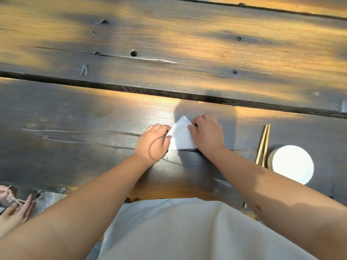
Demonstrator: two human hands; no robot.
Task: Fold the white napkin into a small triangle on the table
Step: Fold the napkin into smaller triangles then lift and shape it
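Note:
The white napkin (180, 136) lies on the dark wooden table (75, 117) as a small triangle, its tip pointing away from me. My left hand (153, 141) pinches its left edge with curled fingers. My right hand (206, 134) covers the right side, fingers bent and pinching the right edge near the tip. Both hands hide the napkin's outer corners.
A pair of wooden chopsticks (262, 145) lies to the right, beside a round white dish (293, 164). A dark gap (112, 87) between planks runs across the table beyond the napkin. Another person's hand (16, 211) holding string is at the lower left.

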